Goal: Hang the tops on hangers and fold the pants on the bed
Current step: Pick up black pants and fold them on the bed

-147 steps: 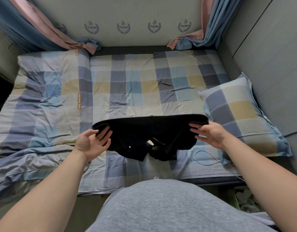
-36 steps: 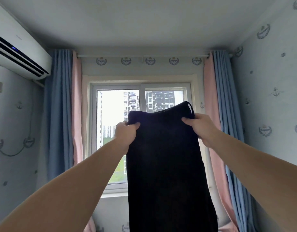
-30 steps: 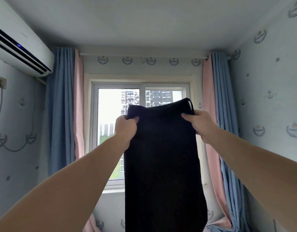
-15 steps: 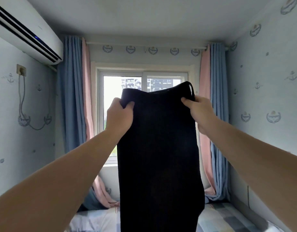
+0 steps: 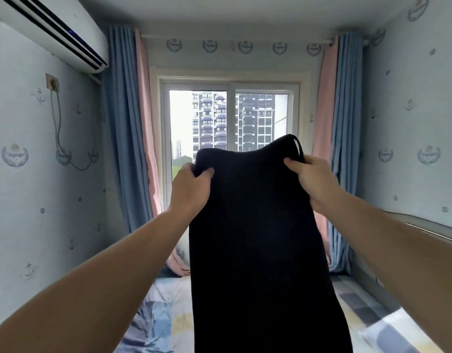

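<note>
Black pants (image 5: 258, 250) hang straight down in front of me, held up by the waistband at chest height. My left hand (image 5: 190, 189) grips the left end of the waistband with the thumb over the front. My right hand (image 5: 313, 178) grips the right end, beside a small white tag. The cloth falls past the bottom edge of the view, so the legs' ends are hidden. The bed (image 5: 158, 322) with its blue, grey and yellow checked sheet lies below the pants.
A window (image 5: 232, 123) with blue and pink curtains (image 5: 128, 138) is straight ahead. An air conditioner (image 5: 49, 29) is mounted high on the left wall. A pillow (image 5: 388, 335) lies at the lower right, next to a grey wall panel (image 5: 423, 225).
The pants were lifted off the bed and held up by the waistband. Over the last second the view has tilted downward, the hands have come lower, and the bed shows again.
</note>
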